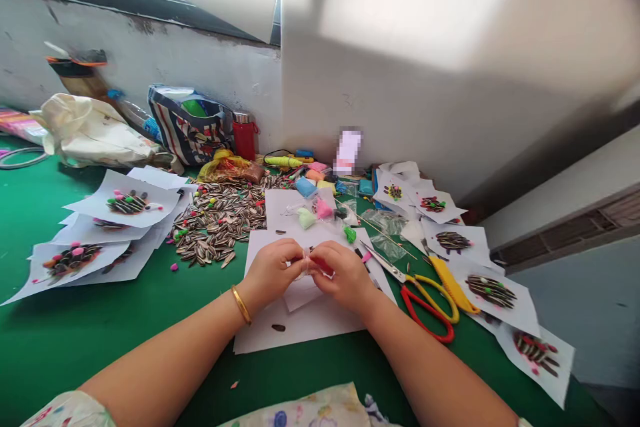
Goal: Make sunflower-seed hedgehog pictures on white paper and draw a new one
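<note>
My left hand (274,269) and my right hand (341,273) meet above white paper sheets (260,340), fingertips pinched together. Between them is a small piece of clear plastic (307,255), with a bit of red showing by the right fingers; most of it is hidden. Single sunflower seeds (279,327) lie on the paper. Beyond the hands are lumps of pale green clay (307,217), pink clay (324,209) and bright green clay (349,233). Scissors with red and yellow handles (425,297) rest right of my right hand.
A heap of sunflower seeds (215,220) lies left of the paper. Sheets with seed hedgehogs are stacked at the left (155,203) and along the right (525,303). A yellow utility knife (453,285) touches the scissors. A red bottle (244,137) and striped bag (187,127) stand against the wall.
</note>
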Tool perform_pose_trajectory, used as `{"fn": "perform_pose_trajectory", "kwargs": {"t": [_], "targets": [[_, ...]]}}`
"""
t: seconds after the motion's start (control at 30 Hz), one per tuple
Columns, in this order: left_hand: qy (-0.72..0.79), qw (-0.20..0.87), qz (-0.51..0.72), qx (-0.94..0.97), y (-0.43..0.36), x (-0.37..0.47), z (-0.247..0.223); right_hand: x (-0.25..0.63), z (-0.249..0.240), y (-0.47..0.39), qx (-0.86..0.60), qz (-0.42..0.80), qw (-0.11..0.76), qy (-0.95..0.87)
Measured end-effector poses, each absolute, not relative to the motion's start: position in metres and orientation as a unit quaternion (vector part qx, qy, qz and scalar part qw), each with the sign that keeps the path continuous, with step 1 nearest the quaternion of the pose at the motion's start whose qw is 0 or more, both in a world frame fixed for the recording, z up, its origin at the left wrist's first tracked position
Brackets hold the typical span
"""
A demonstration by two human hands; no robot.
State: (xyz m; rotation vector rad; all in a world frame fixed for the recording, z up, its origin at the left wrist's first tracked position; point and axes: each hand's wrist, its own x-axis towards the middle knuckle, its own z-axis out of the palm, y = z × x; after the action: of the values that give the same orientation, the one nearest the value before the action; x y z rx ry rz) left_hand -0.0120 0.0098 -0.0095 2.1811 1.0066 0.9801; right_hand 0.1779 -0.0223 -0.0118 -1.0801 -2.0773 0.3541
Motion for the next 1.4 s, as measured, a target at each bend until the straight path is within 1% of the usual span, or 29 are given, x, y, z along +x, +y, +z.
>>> {"fn": "perform_pose_trajectory", "kwargs": {"t": [0.17, 0.3, 0.47, 0.57, 0.63, 0.7, 0.77, 0.87, 0.97, 1.07, 1.2, 1.3, 1.4], "targets": [[0.349, 0.253, 0.337, 0.837, 0.01, -0.013, -0.01, 0.175, -0.012, -0.023, -0.408, 0.056, 0.38, -0.828], [0.333, 0.271, 0.331, 0.84, 0.009, -0.011, -0.01, 0.174, -0.013, -0.024, -0.416, 0.028, 0.385, -0.823], [0.353, 0.319, 0.369, 0.798, 0.009, -0.009, -0.01, 0.178, -0.013, -0.023, -0.438, 0.053, 0.386, -0.81], [0.393, 0.366, 0.401, 0.742, 0.013, -0.01, -0.01, 0.19, -0.014, -0.017, -0.494, 0.062, 0.389, -0.775], [0.41, 0.424, 0.415, 0.692, 0.016, -0.011, -0.009, 0.202, -0.015, -0.01, -0.55, 0.062, 0.379, -0.742], [0.417, 0.488, 0.422, 0.641, 0.018, -0.011, -0.009, 0.213, -0.017, -0.003, -0.6, 0.052, 0.334, -0.725], [0.422, 0.529, 0.422, 0.604, 0.018, -0.011, -0.008, 0.223, -0.021, 0.003, -0.64, 0.037, 0.273, -0.717], [0.429, 0.554, 0.418, 0.578, 0.017, -0.009, -0.005, 0.229, -0.025, 0.005, -0.672, 0.017, 0.18, -0.718], [0.426, 0.575, 0.414, 0.563, 0.016, -0.008, -0.003, 0.228, -0.026, 0.005, -0.681, -0.006, 0.138, -0.719], [0.413, 0.596, 0.418, 0.547, 0.016, -0.008, -0.003, 0.227, -0.022, 0.003, -0.682, -0.029, 0.159, -0.713], [0.392, 0.614, 0.44, 0.525, 0.017, -0.009, -0.004, 0.225, -0.017, 0.0, -0.651, -0.061, 0.244, -0.716], [0.396, 0.607, 0.438, 0.531, 0.016, -0.009, -0.004, 0.22, -0.014, -0.005, -0.605, -0.054, 0.3, -0.735], [0.406, 0.593, 0.422, 0.552, 0.015, -0.008, -0.004, 0.215, -0.011, -0.01, -0.565, -0.042, 0.334, -0.753]]}}
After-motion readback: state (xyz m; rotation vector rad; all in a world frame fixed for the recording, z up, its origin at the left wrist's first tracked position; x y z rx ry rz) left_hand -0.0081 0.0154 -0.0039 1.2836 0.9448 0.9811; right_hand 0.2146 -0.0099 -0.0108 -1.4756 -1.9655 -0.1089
